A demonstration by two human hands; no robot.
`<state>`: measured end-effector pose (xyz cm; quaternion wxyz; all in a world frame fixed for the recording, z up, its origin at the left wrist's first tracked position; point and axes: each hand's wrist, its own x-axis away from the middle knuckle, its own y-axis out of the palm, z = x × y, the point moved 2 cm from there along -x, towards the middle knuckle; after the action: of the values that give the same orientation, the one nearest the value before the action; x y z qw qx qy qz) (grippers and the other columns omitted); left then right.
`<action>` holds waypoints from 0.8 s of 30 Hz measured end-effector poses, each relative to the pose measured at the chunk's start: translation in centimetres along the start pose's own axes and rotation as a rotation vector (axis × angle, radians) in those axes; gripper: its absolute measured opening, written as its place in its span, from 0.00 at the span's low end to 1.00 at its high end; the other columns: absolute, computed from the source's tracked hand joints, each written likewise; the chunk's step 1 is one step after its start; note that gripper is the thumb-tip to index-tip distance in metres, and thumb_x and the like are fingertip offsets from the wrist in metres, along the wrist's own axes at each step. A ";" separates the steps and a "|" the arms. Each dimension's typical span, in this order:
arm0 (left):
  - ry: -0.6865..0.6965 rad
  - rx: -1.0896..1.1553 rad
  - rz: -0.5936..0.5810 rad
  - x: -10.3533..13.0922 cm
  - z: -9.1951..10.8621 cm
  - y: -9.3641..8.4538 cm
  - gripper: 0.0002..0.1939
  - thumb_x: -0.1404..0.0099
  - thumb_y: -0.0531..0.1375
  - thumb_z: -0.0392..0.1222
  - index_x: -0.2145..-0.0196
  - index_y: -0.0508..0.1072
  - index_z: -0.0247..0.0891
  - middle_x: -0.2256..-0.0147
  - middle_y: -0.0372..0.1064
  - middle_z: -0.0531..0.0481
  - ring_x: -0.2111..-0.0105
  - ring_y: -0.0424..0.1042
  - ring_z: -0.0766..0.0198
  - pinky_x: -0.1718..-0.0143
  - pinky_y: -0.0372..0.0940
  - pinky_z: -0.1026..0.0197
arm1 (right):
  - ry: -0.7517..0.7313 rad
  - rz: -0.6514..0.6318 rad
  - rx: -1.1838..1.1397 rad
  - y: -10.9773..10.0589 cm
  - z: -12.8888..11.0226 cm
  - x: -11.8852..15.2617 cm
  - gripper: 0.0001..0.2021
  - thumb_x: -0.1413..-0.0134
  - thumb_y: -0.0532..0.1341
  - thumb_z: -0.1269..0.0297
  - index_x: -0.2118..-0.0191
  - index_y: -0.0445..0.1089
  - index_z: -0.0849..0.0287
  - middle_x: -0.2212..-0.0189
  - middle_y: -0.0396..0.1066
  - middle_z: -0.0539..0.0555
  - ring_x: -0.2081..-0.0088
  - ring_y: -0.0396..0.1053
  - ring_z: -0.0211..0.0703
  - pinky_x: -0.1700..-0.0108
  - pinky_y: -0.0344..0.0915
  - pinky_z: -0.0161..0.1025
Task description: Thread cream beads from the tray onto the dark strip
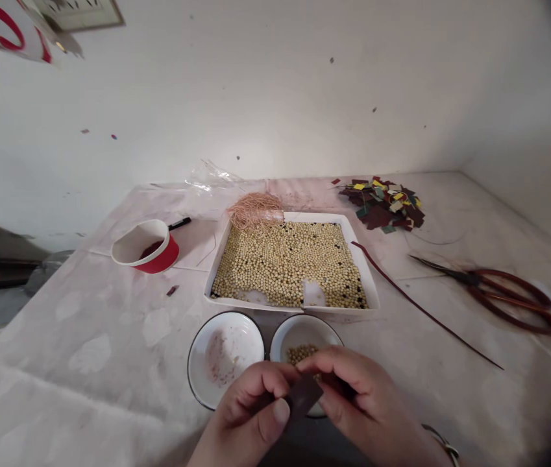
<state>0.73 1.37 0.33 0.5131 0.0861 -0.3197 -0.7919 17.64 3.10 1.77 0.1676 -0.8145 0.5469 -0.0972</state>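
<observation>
My left hand [256,408] pinches a small dark brown flat piece [305,397], its thumb lying across the near side. Against the far edge of that piece, my right hand [363,395] has its index finger and thumb curled; its fingertips are partly hidden, and I cannot make out what they hold. Both hands are over the near rims of two white bowls with dark rims. The left bowl [207,353] holds some pinkish residue and specks. In the right bowl [282,334] lie tan beads or seeds [302,353], partly covered by my fingers.
Beyond the bowls is a white tray [372,301] of pale round beads, with copper-coloured thread [256,211] at its back corner. A red cup [165,255] and a black pen [180,224] are left. Rightward lie coloured scraps [382,204], a thin dark strip [421,305] and scissors [499,292].
</observation>
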 end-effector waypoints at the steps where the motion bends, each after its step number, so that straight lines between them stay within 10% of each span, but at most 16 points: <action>1: -0.003 -0.006 0.001 0.0 0.0 0.0 0.03 0.38 0.61 0.42 0.68 0.74 0.43 0.61 0.70 0.52 0.64 0.64 0.66 0.61 0.55 0.62 | -0.005 0.008 0.015 0.0 0.1 0.0 0.09 0.45 0.56 0.70 0.61 0.70 0.53 0.71 0.72 0.47 0.71 0.67 0.35 0.70 0.63 0.31; 24: 0.011 -0.030 -0.002 0.1 -0.1 -0.2 0.04 0.38 0.61 0.45 0.67 0.73 0.45 0.56 0.71 0.54 0.63 0.66 0.66 0.57 0.56 0.61 | -0.009 0.110 0.133 -0.1 0.1 0.3 0.06 0.48 0.55 0.70 0.75 0.59 0.56 0.81 0.61 0.45 0.79 0.57 0.33 0.78 0.55 0.30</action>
<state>0.58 1.31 0.10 0.5153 0.0831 -0.3050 -0.7966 17.84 2.89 1.65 0.2288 -0.7707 0.5825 -0.1201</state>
